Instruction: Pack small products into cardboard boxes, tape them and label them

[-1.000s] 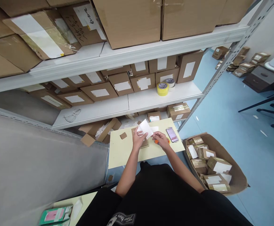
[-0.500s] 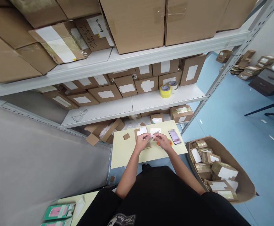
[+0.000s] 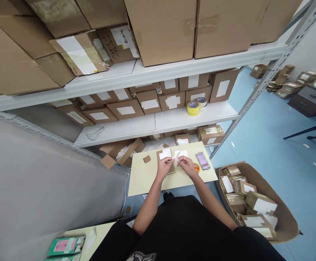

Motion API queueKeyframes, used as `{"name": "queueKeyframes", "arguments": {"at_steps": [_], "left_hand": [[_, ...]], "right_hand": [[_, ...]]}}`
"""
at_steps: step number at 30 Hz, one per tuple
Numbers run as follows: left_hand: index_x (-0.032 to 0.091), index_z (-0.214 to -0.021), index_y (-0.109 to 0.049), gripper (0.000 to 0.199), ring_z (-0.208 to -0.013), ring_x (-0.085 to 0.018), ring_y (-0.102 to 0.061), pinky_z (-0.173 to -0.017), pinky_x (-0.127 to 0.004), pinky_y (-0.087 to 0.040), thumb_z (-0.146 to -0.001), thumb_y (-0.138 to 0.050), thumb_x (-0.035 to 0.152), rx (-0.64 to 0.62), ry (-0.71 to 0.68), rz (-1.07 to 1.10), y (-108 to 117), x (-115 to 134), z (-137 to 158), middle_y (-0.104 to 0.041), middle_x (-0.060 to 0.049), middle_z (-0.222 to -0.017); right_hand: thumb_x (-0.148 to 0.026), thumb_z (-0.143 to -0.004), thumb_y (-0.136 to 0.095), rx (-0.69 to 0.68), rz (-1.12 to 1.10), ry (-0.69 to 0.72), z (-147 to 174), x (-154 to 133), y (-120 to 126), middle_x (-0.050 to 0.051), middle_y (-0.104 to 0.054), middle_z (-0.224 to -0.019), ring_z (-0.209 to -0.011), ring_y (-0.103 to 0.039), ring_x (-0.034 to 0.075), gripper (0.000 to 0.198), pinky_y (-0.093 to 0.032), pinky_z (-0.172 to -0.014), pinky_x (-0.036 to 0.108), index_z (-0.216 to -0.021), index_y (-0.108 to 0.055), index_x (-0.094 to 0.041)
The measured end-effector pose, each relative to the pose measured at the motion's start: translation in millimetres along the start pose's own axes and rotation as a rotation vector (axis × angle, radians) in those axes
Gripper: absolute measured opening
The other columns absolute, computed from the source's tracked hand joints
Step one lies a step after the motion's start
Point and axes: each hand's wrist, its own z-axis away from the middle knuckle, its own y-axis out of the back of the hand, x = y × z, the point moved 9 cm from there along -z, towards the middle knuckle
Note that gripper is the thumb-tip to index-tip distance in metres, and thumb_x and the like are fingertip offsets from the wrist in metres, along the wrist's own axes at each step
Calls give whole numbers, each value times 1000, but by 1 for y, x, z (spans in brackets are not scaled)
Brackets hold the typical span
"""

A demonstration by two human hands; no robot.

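My left hand (image 3: 163, 168) pinches a small white piece of paper (image 3: 175, 158) over the cream tabletop. At its other side, the fingers of my right hand (image 3: 187, 166) are closed on the same piece. Partly under my left hand lies a flat cardboard box (image 3: 171, 169) with a white label (image 3: 165, 154) on top. Just beyond my fingers is a white sheet (image 3: 183, 152). An orange-and-yellow tape roll (image 3: 197, 167) sits beside my right hand, partly hidden by it. Farther right lies a phone (image 3: 202, 160), its screen blurred.
A small brown cardboard piece (image 3: 147, 159) lies on the table (image 3: 138, 179) at left. Shelves (image 3: 114, 127) with labelled boxes rise behind, carrying a yellow tape roll (image 3: 193, 108). On the floor at right stands a large carton (image 3: 283, 217) of small boxes.
The view has shifted slightly, so the shelves and table appear a little lower. Both hands stay together over the table, and the white paper between them has changed angle.
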Motion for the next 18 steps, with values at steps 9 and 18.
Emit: {"name": "queueKeyframes", "arguments": {"at_steps": [9,18], "left_hand": [[15,-82,-81,40,-67,-17,-62,-61,-26,-49,-80,-76,55,97,-5,60,12,2,12,-73,-3,-74],[16,-81,-82,45,-68,-18,-64,-64,-28,-52,-79,-76,60,88,15,70,21,-12,22,-75,-5,-76]], "right_hand": [[-53,-67,-88,121,-120,-113,0,13,-7,-3,-68,-60,-59,-66,18,42,-49,-64,29,-77,-59,-25],[-61,-69,-86,49,-59,-81,0,22,-19,0,-69,-67,-62,-61,18,43,-48,-64,31,-77,-70,-22]]}}
